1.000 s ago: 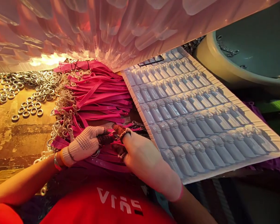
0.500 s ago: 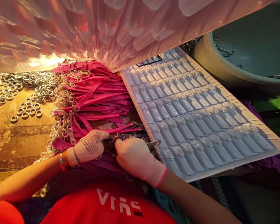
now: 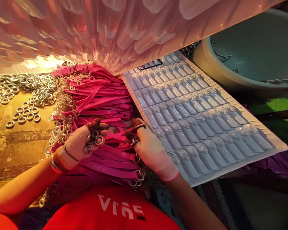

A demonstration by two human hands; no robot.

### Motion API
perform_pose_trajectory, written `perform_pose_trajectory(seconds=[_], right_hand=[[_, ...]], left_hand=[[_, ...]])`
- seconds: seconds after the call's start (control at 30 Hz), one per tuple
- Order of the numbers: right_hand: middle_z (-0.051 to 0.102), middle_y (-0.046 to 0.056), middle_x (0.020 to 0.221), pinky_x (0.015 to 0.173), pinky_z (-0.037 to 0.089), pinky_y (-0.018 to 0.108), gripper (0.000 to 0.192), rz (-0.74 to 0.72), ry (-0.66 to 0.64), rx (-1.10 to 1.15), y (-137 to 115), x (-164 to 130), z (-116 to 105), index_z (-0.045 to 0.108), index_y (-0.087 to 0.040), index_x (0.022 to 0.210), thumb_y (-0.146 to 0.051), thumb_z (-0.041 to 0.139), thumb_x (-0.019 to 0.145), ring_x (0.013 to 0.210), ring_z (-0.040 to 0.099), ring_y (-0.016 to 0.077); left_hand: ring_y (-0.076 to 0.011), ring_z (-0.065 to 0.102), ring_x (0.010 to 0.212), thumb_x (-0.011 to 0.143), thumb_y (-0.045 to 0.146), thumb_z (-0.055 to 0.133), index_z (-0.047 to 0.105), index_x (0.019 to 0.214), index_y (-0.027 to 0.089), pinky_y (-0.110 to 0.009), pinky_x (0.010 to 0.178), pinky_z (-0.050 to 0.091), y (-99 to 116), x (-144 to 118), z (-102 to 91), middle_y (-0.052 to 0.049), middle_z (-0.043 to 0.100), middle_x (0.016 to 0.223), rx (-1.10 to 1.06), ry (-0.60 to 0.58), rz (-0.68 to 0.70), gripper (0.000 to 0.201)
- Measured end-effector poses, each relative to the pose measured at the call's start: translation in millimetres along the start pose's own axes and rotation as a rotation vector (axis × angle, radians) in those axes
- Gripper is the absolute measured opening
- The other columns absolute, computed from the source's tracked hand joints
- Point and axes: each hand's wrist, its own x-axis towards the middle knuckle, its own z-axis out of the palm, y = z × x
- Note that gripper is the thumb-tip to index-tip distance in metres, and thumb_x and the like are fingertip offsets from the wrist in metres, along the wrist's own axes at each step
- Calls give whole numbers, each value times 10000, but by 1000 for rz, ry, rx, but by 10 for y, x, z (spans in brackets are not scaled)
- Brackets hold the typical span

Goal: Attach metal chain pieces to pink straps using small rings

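Note:
My gloved left hand [image 3: 78,143] is closed around a few metal rings [image 3: 94,141] held against its palm, over a pile of pink straps [image 3: 98,102] with metal clasps. My gloved right hand [image 3: 151,148] pinches the end of one pink strap [image 3: 120,136] at the pile's right edge, next to a clear plastic blister tray [image 3: 194,111]. A second bunch of pink straps [image 3: 110,163] with clasps lies below both hands, close to my red shirt.
Loose metal rings [image 3: 26,95] are scattered over the worn yellow tabletop [image 3: 14,140] at the left. Stacked translucent blister sheets [image 3: 110,28] overhang the back. A large grey-green basin [image 3: 252,51] holding a few metal parts stands at the right.
Both hands have separated and moved up from the lower bunch. The left hand now shows rings in its palm, and the right hand has shifted right toward the tray with a strap end.

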Motion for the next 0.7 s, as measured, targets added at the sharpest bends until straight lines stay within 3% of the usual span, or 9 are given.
perform_pose_trajectory(seconds=[0.13, 0.27, 0.33, 0.43, 0.5, 0.57, 0.7], right_hand=[[463, 262, 1444, 906, 492, 501, 583, 117, 80, -310, 62, -39, -87, 476, -91, 1380, -167, 570, 810, 1259, 504, 421], [590, 298, 1211, 768, 472, 513, 618, 160, 212, -423, 147, -83, -205, 408, -59, 1416, -263, 576, 857, 1065, 575, 447], [605, 287, 1151, 780, 443, 529, 623, 177, 322, -437, 191, -68, -281, 384, -74, 1434, -355, 551, 904, 1029, 572, 439], [558, 296, 1261, 895, 372, 579, 594, 152, 466, -487, 258, 37, -479, 402, -99, 1432, -429, 495, 947, 1158, 500, 452], [548, 294, 1307, 957, 341, 568, 510, 126, 505, -517, 320, 142, -642, 516, -94, 1345, -432, 461, 966, 1234, 466, 443], [613, 284, 1218, 969, 359, 521, 430, 132, 518, -487, 402, 231, -764, 641, -86, 1171, -417, 446, 978, 1221, 512, 410], [713, 206, 1014, 970, 389, 448, 286, 122, 537, -356, 615, 215, -711, 703, -155, 947, -339, 484, 961, 1102, 618, 329]], left_hand=[[-88, 542, 496, 839, 296, 612, 668, 1023, 136, -129, 307, 214, -39, -8, -89, -75, 670, 812, -118, -23, -39, 250], [-47, 465, 441, 776, 219, 670, 666, 1043, 139, -109, 303, 167, -58, -74, -13, -30, 634, 750, -21, -53, -8, 278], [-29, 406, 403, 770, 231, 696, 661, 1028, 140, -111, 292, 162, -61, -99, 39, -3, 600, 708, -6, -74, -7, 276], [-23, 383, 381, 790, 236, 662, 646, 1017, 143, -113, 280, 178, -74, -102, 65, 4, 591, 716, -45, -94, -25, 245], [-27, 388, 369, 809, 216, 604, 636, 1035, 147, -115, 274, 188, -91, -83, 45, 3, 592, 720, -65, -109, -44, 238], [-33, 398, 362, 813, 199, 566, 632, 1030, 141, -116, 275, 198, -112, -59, 10, 0, 592, 711, -72, -121, -42, 235], [-40, 425, 373, 809, 202, 545, 637, 1015, 127, -114, 294, 230, -148, -28, -49, -10, 591, 694, -108, -154, -28, 238]])
